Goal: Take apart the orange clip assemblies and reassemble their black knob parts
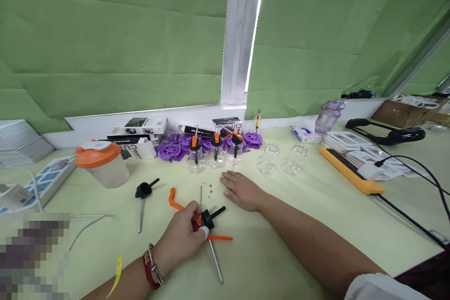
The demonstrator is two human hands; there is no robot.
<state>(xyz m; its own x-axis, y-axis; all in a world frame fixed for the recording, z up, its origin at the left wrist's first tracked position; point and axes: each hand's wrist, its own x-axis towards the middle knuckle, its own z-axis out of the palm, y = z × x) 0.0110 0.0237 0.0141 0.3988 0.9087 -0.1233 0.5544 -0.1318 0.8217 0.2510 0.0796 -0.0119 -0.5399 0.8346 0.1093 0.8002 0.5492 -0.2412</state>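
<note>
We hold a black lid (pixel 208 219) in our left hand (pixel 186 227), thumb and fingers closed on it, with an orange part showing at the grip. The lid sits at the fingertips, its black spout pointing toward our right hand (pixel 242 191). A metal tube (pixel 216 262) slants down from below it, nearer to us. An orange strip (pixel 221 238) sticks out to the right of the left hand, and a bent orange piece (pixel 172 198) shows just beyond its knuckles; we cannot tell whether they join. Our right hand lies palm down on the worktop (pixel 281 262), fingers stretched out, gripping nothing. Between the hands and slightly ahead are tiny loose parts (pixel 211 191) and a thin metal rod (pixel 201 194). Left of the left hand lies a second black lid (pixel 143 191) with its own tube. Beyond both hands we see three lidded glass bottles (pixel 196 165) in a row, with purple pieces (pixel 170 152) behind them. Two open glass bottles (pixel 268 163) stand ahead and to the right of the right hand.
</note>
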